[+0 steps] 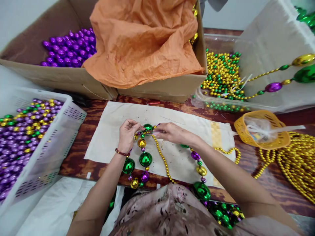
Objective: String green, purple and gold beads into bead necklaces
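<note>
My left hand (128, 132) wears a beaded bracelet. Its fingers are pinched on a thin pale string at the end of a bead strand. Facing it, my right hand (169, 131) is closed on a small flat metallic piece (149, 132), whose exact kind I cannot make out; its tip reaches the beads by my left fingertips. Large green beads (145, 159), gold beads (141, 143) and purple beads (145, 177) hang from there over the table's front edge. A thin gold bead chain (161, 154) trails below my hands, and another strand of big beads (201, 191) passes under my right forearm.
A white cloth (105, 131) covers the tabletop. Behind it stand cardboard boxes (157, 88) with purple beads and an orange cloth sack (145, 49). A bead-filled white basket (73, 111) is at left; a clear bin (221, 103), yellow basket (262, 144) and gold chains (300, 164) are at right.
</note>
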Demonstrator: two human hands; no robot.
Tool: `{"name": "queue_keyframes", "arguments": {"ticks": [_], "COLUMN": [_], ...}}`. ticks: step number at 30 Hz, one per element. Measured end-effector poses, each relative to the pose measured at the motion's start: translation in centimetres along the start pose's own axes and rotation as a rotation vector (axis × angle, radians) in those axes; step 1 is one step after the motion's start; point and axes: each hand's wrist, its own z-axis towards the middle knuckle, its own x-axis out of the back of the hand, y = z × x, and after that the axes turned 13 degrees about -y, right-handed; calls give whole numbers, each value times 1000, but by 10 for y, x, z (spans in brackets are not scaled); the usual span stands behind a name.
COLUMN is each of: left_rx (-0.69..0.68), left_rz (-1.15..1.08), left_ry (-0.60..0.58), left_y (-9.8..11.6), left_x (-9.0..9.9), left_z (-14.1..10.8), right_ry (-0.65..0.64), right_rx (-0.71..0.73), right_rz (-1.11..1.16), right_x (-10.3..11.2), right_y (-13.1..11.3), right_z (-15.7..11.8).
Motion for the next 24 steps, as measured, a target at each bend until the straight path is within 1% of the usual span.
{"name": "queue_keyframes", "arguments": {"ticks": [3, 6, 13, 17, 20, 22, 24], "left_rx": [-16, -28, -40, -31, -30, -50, -73], "left_rz": [16, 32, 29, 25, 23, 21, 17], "left_ry": [6, 1, -5, -20, -31, -10, 20], "left_y": [-1, -2, -2, -3, -7, -8, -4], "left_x": [0, 0, 0, 3, 2, -2, -2], "left_z": [-1, -1, -2, -3, 1, 3, 1], "right_ry": [-50, -90, -141, -132, -124, -114, -78], "right_rx": [-66, -112, -108, -125, -140, -132, -100], "right_rz": [-96, -124, -53, -27, -62, -92, -84], "right_x": [5, 7, 10, 11, 9, 9, 10], "right_y": [-8, -12, -20, -21, -18, -16, -13], "right_z": [12, 20, 25, 24, 29, 31, 26]}}
